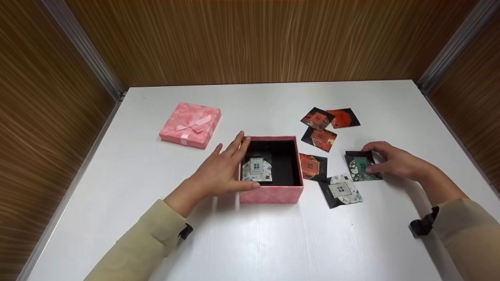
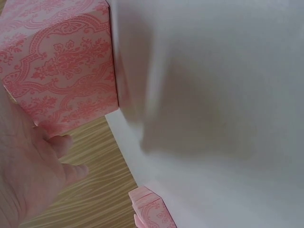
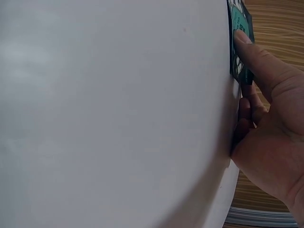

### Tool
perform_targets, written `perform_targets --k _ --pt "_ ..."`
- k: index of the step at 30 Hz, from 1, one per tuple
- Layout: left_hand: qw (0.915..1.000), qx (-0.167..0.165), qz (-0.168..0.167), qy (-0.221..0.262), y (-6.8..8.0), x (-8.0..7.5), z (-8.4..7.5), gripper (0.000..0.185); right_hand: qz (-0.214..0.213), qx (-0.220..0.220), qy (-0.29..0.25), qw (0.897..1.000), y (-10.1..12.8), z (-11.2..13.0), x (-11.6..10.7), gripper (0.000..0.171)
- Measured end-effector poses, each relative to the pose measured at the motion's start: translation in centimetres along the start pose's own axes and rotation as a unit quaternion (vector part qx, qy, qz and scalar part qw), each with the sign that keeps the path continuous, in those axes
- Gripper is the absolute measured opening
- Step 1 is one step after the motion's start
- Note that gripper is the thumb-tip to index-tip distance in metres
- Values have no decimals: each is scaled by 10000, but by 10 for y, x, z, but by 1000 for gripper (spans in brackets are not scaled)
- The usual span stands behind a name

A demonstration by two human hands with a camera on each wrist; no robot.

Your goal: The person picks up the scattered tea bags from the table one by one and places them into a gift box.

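Note:
A pink box [image 1: 269, 195] with a black inside stands without its lid mid-table, and a white-and-black sachet [image 1: 256, 168] lies in its left part. My left hand [image 1: 220, 171] spans the box's left side with fingers extended, its thumb at the front rim. On the right, my right hand [image 1: 398, 162] pinches a green-and-black sachet [image 1: 357, 166], thumb on its face; the right wrist view shows the thumb on the same green sachet [image 3: 241, 21], with other fingers partly hidden. Nearby lie a white-and-black sachet [image 1: 340, 190] and an orange-and-black sachet [image 1: 312, 167] against the box's right side.
The pink lid [image 1: 191, 125] with a ribbon bow lies at the left back. Farther back right are three more orange-and-black sachets, including a leftmost sachet [image 1: 317, 118], a right-hand sachet [image 1: 343, 118] and a nearer sachet [image 1: 320, 138]. Wood-grain panels [image 1: 258, 43] bound the white table.

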State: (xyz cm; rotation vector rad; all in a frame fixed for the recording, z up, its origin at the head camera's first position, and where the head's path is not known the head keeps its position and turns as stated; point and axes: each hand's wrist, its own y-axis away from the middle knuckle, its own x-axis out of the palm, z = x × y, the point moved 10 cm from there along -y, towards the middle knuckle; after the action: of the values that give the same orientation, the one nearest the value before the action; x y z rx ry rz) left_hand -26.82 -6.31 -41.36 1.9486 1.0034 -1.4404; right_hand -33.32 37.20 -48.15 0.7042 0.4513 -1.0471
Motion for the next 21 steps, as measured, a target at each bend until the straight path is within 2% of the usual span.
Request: perform_targets --k 7,12,21 --pt "10000 13 -32 20 0 0 0 125 -237 -6 -66 9997 2 2 -2 66" --pt "10000 -7 -40 30 0 1 0 124 -433 -113 -132 9989 2 2 -4 61" --pt "10000 -27 -42 44 0 0 0 124 -531 -279 -195 9980 1 1 -7 49"
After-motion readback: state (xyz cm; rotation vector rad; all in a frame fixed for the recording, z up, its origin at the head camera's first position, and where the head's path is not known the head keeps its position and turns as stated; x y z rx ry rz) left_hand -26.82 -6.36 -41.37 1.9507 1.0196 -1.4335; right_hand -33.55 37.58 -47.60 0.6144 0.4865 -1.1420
